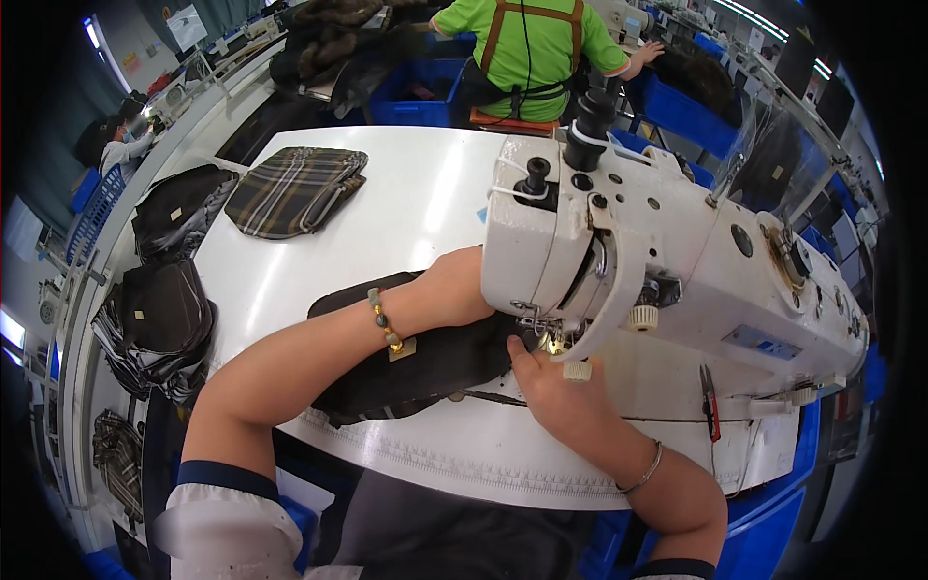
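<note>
- I am having the dark cloth [449,367] lying flat on the white table [435,198], its right end reaching in beneath the head of the sewing machine [541,246]; a small pale sticker [402,350] is showing on its top face.
- I am seeing the left hand [456,287] resting over the far side of the cloth; its fingertips are hiding behind the machine head, so I am not able to tell whether they are pressing flat or pinching.
- I am placing the right hand [568,401] just beside the machine foot [552,342], the thumb lying at the cloth's right end; the other fingers are partly hiding, so I cannot tell whether they are gripping.
- I am judging this piece to be partway through, since it is sitting at the foot with both hands near it; any seam is hiding from me, so I am not counting how much is sewn or left.
- A plaid piece [295,193] is lying apart on the table's far left; two dark stacks [159,314] are waiting beyond the left edge; I cannot be telling which are finished and which are remaining.
- The red-handled snips [710,401] are lying unheld at right; trimming, if needed, is seemingly not happening yet.
</note>
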A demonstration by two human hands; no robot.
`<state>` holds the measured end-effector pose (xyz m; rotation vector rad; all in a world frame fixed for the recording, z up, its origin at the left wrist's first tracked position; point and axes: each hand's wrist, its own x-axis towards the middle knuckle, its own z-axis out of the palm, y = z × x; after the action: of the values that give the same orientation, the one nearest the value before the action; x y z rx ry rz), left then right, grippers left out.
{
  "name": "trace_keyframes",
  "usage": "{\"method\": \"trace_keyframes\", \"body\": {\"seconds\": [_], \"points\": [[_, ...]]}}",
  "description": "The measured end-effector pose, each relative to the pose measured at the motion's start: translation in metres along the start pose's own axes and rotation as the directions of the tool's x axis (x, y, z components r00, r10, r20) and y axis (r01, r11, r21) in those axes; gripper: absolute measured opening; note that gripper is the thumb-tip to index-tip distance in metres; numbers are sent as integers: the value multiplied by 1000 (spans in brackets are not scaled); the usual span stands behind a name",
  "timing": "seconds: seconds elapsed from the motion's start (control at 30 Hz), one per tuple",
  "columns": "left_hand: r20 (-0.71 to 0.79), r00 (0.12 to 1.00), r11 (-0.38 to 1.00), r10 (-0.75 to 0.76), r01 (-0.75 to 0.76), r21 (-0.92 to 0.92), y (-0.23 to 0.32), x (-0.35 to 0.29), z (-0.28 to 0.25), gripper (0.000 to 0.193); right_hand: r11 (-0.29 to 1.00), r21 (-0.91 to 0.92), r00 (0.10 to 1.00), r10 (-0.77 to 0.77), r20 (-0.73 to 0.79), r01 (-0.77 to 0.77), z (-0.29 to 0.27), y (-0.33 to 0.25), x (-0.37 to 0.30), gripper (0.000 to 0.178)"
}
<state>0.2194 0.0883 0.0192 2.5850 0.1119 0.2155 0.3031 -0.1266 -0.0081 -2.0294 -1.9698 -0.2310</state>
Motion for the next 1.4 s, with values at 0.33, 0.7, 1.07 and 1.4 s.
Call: {"method": "trace_keyframes", "body": {"seconds": [0.33, 0.7, 1.07, 1.4], "points": [[28, 996, 992, 89, -86, -90, -16, 7, -5, 26, 982, -185, 993, -65, -103, 45, 6, -1, 3, 32], [-317, 882, 810, 348, -453, -373, 143, -116, -86, 18, 969, -231, 992, -110, -63, 93, 21, 7, -7, 36], [-665, 676, 23, 318, -706, -708, 188, -126, -79, 11, 974, -225, 994, -44, -100, 20, 14, -1, -4, 35], [-666, 713, 103, 219, -696, -711, 189, -135, -79, 11, 971, -238, 998, -41, -43, 30, 7, -4, -3, 38]]}}
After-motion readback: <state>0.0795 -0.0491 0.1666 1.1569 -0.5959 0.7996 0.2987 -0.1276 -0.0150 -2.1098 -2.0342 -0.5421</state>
